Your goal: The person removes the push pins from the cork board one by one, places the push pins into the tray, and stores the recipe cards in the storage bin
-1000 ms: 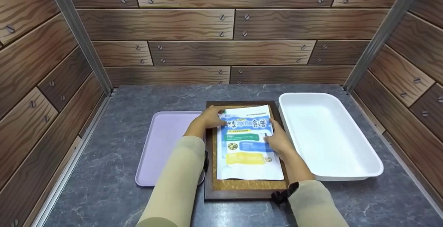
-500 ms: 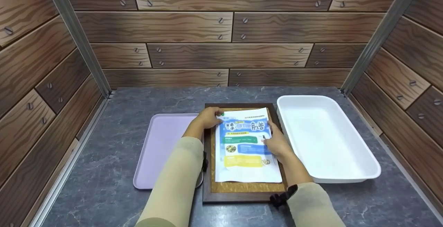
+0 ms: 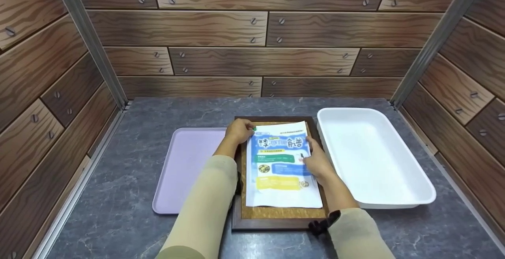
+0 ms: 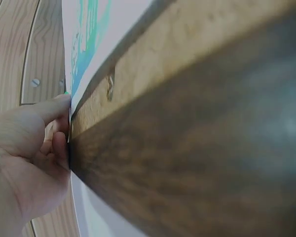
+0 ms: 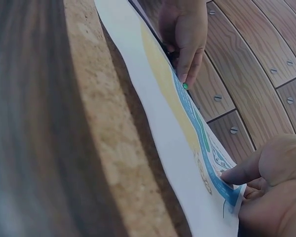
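A printed paper sheet (image 3: 285,196) with blue, green and yellow blocks lies over a cork board (image 3: 276,213) in a dark wooden frame (image 3: 276,224). At the sheet's upper left corner, my left hand (image 3: 239,131) pinches a small green pushpin (image 3: 254,129) between its fingertips. The pin's point is hidden. My right hand (image 3: 317,162) holds the sheet's right edge, thumb on the printed face and the other fingers at the edge, partly hidden. In the right wrist view, the thumb (image 5: 244,170) presses on the paper and the sheet's near edge bows up from the cork.
A lilac tray (image 3: 185,164) lies left of the board, partly under the left forearm. A deep white tray (image 3: 375,156) stands close to the board's right side. All rest on a dark marbled tabletop (image 3: 114,196), with wood-patterned walls (image 3: 221,30) around the back and sides.
My left thumb has drawn back off the printed face towards the pushpin, and the left hand has turned slightly. The right hand and the sheet keep their places.
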Motion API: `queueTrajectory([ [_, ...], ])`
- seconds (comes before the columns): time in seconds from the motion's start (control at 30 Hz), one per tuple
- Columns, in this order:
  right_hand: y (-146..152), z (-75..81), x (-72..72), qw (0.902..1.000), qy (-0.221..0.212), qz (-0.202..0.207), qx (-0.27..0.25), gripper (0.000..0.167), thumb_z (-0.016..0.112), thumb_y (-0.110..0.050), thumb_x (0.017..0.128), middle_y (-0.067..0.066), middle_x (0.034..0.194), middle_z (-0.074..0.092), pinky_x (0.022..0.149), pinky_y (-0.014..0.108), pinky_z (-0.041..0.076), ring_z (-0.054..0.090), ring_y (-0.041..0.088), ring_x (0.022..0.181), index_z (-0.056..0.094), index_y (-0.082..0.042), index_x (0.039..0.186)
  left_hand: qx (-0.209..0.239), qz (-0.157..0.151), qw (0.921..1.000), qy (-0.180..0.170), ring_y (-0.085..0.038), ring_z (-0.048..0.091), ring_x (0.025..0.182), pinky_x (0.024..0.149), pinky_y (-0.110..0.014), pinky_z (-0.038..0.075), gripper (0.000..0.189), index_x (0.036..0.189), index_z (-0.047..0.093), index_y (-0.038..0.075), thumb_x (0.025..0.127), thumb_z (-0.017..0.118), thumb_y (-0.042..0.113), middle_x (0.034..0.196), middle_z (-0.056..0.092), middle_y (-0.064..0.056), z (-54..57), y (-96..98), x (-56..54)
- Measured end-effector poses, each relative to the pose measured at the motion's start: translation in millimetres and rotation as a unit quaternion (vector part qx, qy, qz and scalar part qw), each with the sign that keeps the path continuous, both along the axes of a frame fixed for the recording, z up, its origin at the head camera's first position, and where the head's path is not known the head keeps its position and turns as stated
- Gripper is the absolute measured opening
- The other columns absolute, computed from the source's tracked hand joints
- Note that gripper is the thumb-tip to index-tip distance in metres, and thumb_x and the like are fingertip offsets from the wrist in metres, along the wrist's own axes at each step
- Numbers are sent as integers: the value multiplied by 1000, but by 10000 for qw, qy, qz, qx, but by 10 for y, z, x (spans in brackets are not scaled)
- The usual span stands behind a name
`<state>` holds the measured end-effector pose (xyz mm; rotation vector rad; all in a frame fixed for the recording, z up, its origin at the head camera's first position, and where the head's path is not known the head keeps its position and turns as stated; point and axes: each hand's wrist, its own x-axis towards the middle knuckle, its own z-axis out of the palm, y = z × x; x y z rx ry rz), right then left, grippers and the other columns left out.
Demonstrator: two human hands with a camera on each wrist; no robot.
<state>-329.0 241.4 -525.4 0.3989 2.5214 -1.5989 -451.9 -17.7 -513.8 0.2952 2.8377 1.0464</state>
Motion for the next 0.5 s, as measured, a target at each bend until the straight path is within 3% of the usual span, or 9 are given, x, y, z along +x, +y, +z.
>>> queueTrajectory([
  [0.17,9,2,2,10000,27,-28,-26,90,47,12,98,23,173,32,86,29,54,61,35,122,14,-19,176,30,190,9997,-116,-26,73,112,102,-44,58,18,121,82,15,105,73,19,120,79,-6,-5,15,-19],
  [0.5,10,-6,6,9994,142,-29,-312,93,46,13,95,21,167,38,87,27,51,59,32,121,15,-19,176,30,270,9995,-152,-25,74,105,96,-42,59,15,117,83,17,105,74,20,115,80,-5,6,23,-24],
])
